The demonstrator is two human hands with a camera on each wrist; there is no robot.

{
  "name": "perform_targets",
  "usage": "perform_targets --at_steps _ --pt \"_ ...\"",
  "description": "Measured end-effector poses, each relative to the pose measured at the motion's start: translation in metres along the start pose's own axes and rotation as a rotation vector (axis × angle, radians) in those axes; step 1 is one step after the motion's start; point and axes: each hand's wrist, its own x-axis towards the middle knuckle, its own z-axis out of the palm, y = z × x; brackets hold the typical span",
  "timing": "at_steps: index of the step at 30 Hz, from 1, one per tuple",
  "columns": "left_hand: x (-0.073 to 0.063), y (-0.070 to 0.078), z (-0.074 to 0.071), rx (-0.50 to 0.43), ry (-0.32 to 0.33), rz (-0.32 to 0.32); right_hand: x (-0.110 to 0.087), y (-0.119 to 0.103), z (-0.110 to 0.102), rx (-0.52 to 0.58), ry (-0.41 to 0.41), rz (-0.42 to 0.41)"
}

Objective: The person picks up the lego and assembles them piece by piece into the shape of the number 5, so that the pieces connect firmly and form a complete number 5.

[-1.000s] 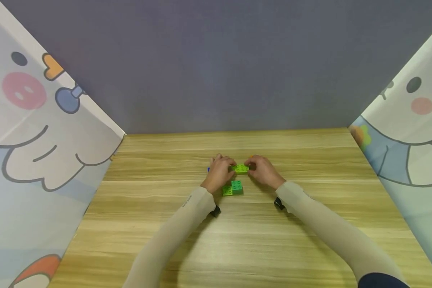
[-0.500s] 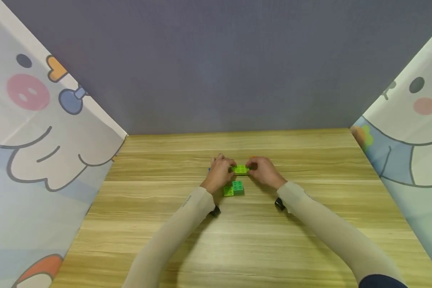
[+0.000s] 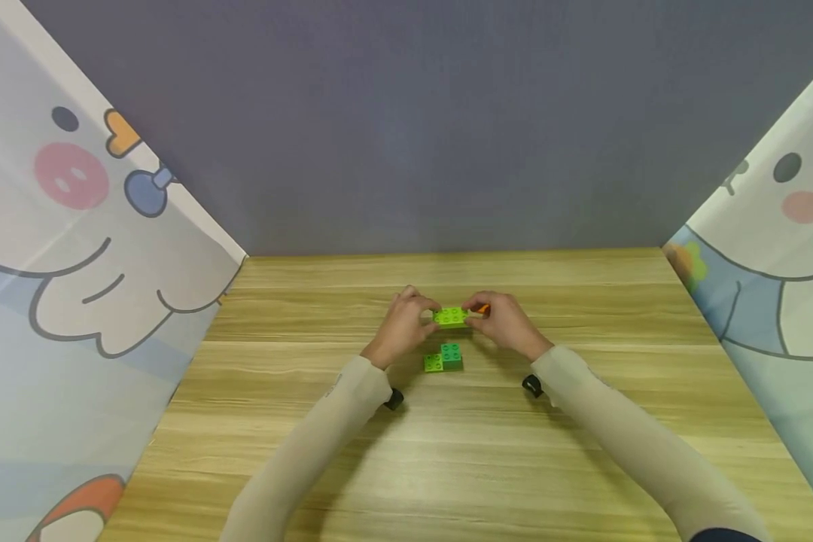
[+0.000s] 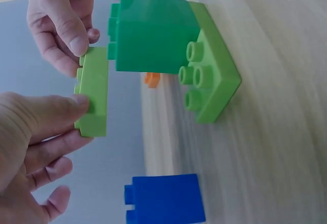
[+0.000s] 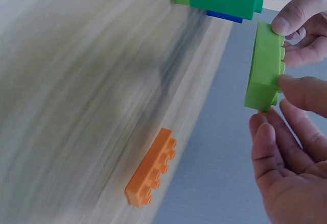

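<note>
Both hands hold one lime green toy building brick (image 3: 451, 316), raised above the table with its studs up. In the left wrist view, my left hand (image 3: 401, 322) has its thumb on the side of the brick (image 4: 94, 94) and a finger behind it. My right hand (image 3: 504, 322) pinches the opposite end between thumb and finger. Nearer to me stands a dark green brick (image 4: 153, 35) on part of a flat lime green piece (image 4: 219, 76), whose other studs are bare.
On the wood-grain table (image 3: 461, 459) lies an orange brick (image 5: 148, 170), beside the right hand. A blue brick (image 4: 166, 198) stands on the left, hidden by the left hand in the head view. A grey panel (image 3: 406, 135) rises behind the table's far edge.
The lime green brick has shifted slightly away from the green stack, with both hands still on it. The left hand has moved a little left; more of the orange brick shows. The head view has shifted slightly.
</note>
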Motion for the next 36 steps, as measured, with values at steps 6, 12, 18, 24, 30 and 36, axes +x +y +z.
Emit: perform_targets --at_steps 6,12,18,24,30,36 --pt "-0.003 -0.002 -0.007 -0.043 -0.021 0.017 -0.004 -0.001 -0.004 0.045 0.006 -0.092" --pt "-0.008 0.0 -0.014 -0.09 -0.039 0.035 -0.008 -0.002 -0.007 0.066 -0.001 -0.168" --pt "-0.013 0.002 -0.02 -0.118 -0.036 0.058 -0.01 -0.006 -0.011 0.063 0.0 -0.215" --pt "-0.018 0.001 -0.024 -0.14 -0.015 0.108 -0.014 -0.011 -0.013 0.047 -0.018 -0.219" --pt "-0.024 -0.001 -0.027 -0.184 -0.016 0.133 -0.018 -0.013 -0.013 0.062 -0.048 -0.191" --pt "-0.031 -0.001 -0.028 -0.201 -0.025 0.153 -0.019 -0.014 -0.011 0.068 -0.066 -0.213"
